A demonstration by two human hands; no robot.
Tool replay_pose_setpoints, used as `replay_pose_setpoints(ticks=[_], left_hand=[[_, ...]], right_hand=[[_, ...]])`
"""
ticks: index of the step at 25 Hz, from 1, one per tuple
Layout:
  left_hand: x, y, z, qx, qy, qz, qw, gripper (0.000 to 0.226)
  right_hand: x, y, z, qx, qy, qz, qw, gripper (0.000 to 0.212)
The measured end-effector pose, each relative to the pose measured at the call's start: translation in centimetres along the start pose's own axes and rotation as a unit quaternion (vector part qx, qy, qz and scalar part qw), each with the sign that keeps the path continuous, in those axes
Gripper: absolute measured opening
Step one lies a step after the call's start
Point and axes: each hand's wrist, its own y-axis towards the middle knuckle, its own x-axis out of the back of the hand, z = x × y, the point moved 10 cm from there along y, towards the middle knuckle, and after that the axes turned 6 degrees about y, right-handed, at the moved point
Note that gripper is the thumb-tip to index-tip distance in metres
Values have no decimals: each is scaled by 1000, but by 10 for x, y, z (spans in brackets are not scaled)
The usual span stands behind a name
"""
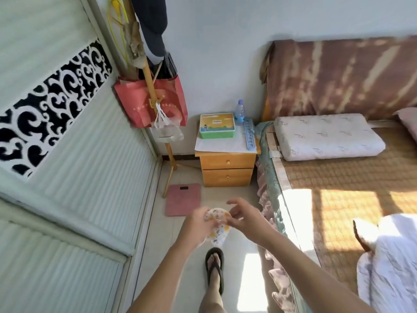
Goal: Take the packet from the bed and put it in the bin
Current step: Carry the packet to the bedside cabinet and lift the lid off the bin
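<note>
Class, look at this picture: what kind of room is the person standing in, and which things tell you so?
Most likely a bedroom in a home. A bed with a pillow stands along one wall, and a small bedside cabinet with drawers sits next to it.

The packet (217, 224) looks like thin, crinkled printed plastic. The nightstand (227, 169) is smooth varnished wood. A woven straw mat (334, 177) covers the bed, rough and matt. The water bottle (239, 111) is clear glossy plastic.

Green box (217, 125) and bottle (239, 110) on nightstand (226, 169); pink scale (183, 199) on floor.
</note>
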Motion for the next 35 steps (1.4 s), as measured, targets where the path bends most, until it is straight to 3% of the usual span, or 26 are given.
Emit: replay_pose_setpoints(ticks=[5,11,18,22,26,30,35], left_hand=[[51,133,6,61,-116,-26,991,16],[95,271,-21,98,-152,-27,983,9],[106,407,-47,141,-197,-54,969,11],[100,480,-58,200,-261,-75,941,7],[89,542,-60,249,-326,-76,909,3],[85,596,-42,281,-350,-101,888,21],[58,658,6,310,-341,-81,884,4]], right_hand=[[26,132,-10,-72,1,14,997,48],[85,258,-13,-124,-192,37,973,34],[148,401,-33,-152,-259,98,949,39],[190,480,-53,-155,-294,125,935,41],[225,549,-78,-163,-309,132,928,40],[230,611,-119,-206,-278,130,929,37],[208,666,-205,-326,-210,103,916,33]])
